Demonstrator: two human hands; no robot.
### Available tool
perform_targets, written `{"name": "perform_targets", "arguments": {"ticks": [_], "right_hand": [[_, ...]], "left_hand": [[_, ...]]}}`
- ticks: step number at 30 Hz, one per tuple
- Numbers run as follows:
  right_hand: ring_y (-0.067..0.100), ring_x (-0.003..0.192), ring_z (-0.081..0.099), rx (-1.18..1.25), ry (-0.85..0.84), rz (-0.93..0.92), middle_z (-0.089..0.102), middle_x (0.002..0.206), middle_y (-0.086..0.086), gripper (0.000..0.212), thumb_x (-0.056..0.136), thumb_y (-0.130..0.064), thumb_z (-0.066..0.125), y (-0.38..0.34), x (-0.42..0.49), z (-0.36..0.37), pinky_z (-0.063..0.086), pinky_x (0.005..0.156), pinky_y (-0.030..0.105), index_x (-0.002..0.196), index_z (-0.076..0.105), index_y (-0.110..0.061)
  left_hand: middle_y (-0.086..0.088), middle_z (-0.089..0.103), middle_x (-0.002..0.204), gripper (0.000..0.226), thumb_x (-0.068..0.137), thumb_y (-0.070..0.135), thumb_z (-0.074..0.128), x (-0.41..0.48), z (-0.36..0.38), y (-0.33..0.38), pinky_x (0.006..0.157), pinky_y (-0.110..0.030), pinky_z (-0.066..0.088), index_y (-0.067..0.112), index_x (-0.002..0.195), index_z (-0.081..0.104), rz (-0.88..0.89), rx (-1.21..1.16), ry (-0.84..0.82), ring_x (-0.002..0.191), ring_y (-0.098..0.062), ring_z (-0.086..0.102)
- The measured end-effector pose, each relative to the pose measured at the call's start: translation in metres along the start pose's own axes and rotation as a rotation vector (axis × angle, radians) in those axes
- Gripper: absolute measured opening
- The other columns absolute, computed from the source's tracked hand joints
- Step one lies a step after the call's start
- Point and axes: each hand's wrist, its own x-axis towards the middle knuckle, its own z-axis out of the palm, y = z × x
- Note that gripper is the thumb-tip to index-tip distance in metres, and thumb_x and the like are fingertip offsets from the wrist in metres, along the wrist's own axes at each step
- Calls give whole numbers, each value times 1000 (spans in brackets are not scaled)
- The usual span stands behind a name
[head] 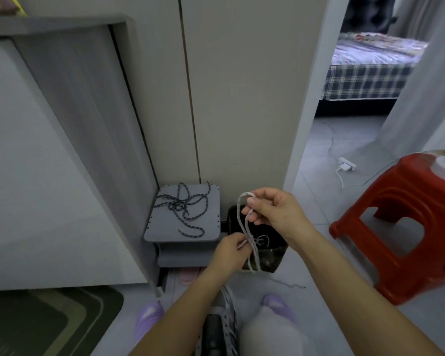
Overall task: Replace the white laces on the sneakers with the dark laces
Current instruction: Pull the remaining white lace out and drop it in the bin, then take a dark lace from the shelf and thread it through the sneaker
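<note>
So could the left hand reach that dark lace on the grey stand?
Probably yes: the dark lace lies uncovered on the grey stand, just beside the left hand, nothing between. But that hand is pinching the white lace.

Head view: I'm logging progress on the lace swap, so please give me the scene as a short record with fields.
right hand: pinches the top of the white lace
left hand: pinches the white lace lower down
white lace: hangs as a long loop from both hands
dark laces: loose tangle on the grey rack, untouched
sneaker: low in view between the person's legs, eyelets showing
red stool: on the floor at right
</note>
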Motion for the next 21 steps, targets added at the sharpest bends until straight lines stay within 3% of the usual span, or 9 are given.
{"name": "perform_targets", "arguments": {"ticks": [1, 4, 6, 9, 12, 16, 18, 20, 21], "right_hand": [[9, 50, 59, 3, 21, -1, 68, 65, 4, 8, 89, -2, 57, 2, 1, -4, 51, 51, 18, 89, 64, -5], [8, 48, 59, -4, 65, -18, 68, 62, 2, 9, 90, -2, 56, 0, 6, -13, 51, 51, 17, 88, 64, -6], [8, 49, 59, 36, 82, -43, 68, 62, 1, 10, 90, -1, 56, -5, 10, -15, 51, 52, 17, 87, 64, -7], [8, 49, 59, 130, 77, -61, 68, 63, 3, 10, 89, -3, 56, -12, 11, -18, 52, 53, 18, 88, 64, -8], [9, 50, 59, 134, 62, -53, 68, 65, 4, 10, 89, -4, 57, -11, 8, -22, 52, 53, 18, 89, 65, -10], [9, 50, 59, 131, 47, -44, 69, 65, 4, 11, 89, -4, 57, -8, 6, -25, 51, 52, 18, 89, 66, -10], [8, 49, 58, 139, 28, -41, 68, 64, 4, 11, 88, -4, 57, -9, 6, -27, 51, 51, 17, 89, 66, -10], [8, 48, 58, 140, 17, -42, 68, 64, 4, 10, 88, -4, 58, -9, 7, -29, 50, 50, 18, 89, 67, -9], [9, 48, 57, 146, 25, -44, 68, 63, 4, 10, 88, -4, 58, -9, 7, -31, 50, 50, 18, 88, 67, -9]], "left_hand": [[9, 50, 67, 6, 86, 14, 61, 4, 0, 3, 57, -21, 38, 14, 88, 55, 4, -7, -79, 58, -1, 46], [11, 50, 69, 24, 81, 13, 70, 8, 5, 9, 54, -9, 38, 19, 96, 53, 37, 0, -383, 54, 6, 47], [11, 54, 71, 26, 79, 21, 74, 9, 13, 5, 58, -11, 39, 14, 100, 61, 49, -25, -433, 54, 7, 47], [12, 52, 67, 33, 77, 32, 75, 15, 26, -1, 57, -18, 36, 10, 99, 64, -9, -47, -353, 56, 3, 45], [7, 56, 82, 49, 67, 44, 80, 21, 34, -7, 60, -20, 39, 15, 99, 57, -130, -25, -241, 72, -6, 53], [11, 61, 116, 70, 65, 55, 76, 25, 40, -19, 91, -28, 49, 27, 123, 49, -153, -33, -189, 104, -8, 58], [13, 62, 104, 49, 76, 48, 70, 29, 39, -19, 85, -26, 48, 25, 117, 55, -133, -1, -103, 98, -8, 59], [7, 62, 85, 23, 87, 38, 61, 34, 36, -21, 76, -28, 48, 17, 97, 63, -133, 40, -37, 85, -12, 59], [3, 61, 78, 23, 90, 34, 58, 39, 34, -23, 72, -30, 47, 12, 89, 64, -134, 62, -27, 79, -14, 58]]}}
